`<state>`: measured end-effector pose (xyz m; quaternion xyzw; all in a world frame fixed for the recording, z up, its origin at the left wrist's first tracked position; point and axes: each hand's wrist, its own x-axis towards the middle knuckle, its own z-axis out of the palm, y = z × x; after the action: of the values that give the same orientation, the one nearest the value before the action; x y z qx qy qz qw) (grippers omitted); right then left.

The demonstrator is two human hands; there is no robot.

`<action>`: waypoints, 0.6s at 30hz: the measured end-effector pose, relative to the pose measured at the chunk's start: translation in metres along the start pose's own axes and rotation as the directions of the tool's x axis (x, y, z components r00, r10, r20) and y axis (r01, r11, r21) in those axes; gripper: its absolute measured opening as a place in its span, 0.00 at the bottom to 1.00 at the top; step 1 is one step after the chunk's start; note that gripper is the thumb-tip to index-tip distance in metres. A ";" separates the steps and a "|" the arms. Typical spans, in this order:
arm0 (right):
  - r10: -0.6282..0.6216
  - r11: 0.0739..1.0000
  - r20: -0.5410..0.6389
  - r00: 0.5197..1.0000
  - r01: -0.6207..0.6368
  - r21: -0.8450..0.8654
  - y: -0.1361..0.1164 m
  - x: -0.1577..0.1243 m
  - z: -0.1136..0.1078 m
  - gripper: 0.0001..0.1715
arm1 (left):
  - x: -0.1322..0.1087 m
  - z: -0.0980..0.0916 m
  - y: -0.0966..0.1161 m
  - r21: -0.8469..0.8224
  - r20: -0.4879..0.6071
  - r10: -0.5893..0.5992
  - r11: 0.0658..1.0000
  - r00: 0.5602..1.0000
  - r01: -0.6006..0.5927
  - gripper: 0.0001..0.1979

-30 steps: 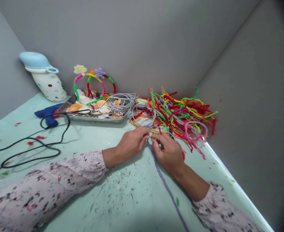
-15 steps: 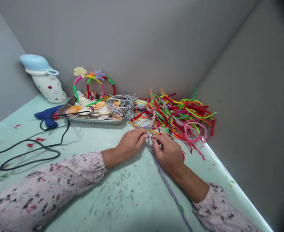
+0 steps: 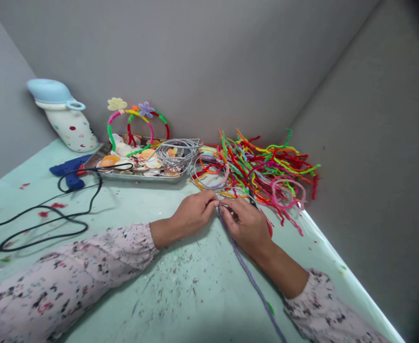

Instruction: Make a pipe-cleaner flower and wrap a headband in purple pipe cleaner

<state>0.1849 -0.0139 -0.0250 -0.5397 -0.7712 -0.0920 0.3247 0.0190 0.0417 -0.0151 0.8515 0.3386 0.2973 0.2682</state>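
Note:
A purple pipe cleaner point(image 3: 247, 270) runs from my fingertips down toward the near edge of the view. My left hand point(image 3: 195, 213) pinches its upper end between thumb and forefinger. Right beside it, my right hand point(image 3: 247, 226) closes thumb and fingers on the same strand; the fingertips of both hands almost meet. A thin loop of grey wire point(image 3: 197, 183) lies just beyond the hands; whether it joins the strand is hidden by the fingers. Red-handled scissors point(image 3: 269, 228) are partly covered by my right hand.
Behind my right hand spreads a pile of coloured pipe cleaners point(image 3: 266, 164). A metal tray point(image 3: 141, 179) holds shells, coiled wire point(image 3: 177, 153) and two flower-topped hoops. At left are a blue glue gun point(image 3: 70, 169), its black cable point(image 3: 45, 208) and a white bottle point(image 3: 70, 126). Grey walls enclose the table.
My right fingertips have shifted slightly left, closing onto the purple pipe cleaner next to my left hand. My left hand has hardly moved.

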 end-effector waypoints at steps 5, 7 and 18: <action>-0.019 1.000 0.017 1.000 0.019 0.000 0.001 -0.001 0.000 0.12 | 0.000 0.001 -0.002 0.010 0.016 0.001 1.000 1.000 -0.001 0.10; -0.027 1.000 0.014 1.000 0.027 -0.004 0.002 -0.001 0.000 0.12 | 0.000 0.001 -0.002 0.018 0.015 0.004 1.000 1.000 -0.004 0.10; -0.062 0.993 0.027 0.998 0.064 -0.097 0.001 -0.001 -0.001 0.11 | 0.000 0.000 0.001 0.029 0.001 -0.006 1.000 1.000 0.006 0.10</action>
<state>0.1866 -0.0148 -0.0252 -0.5313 -0.7863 -0.1336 0.2857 0.0193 0.0413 -0.0146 0.8544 0.3450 0.2912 0.2571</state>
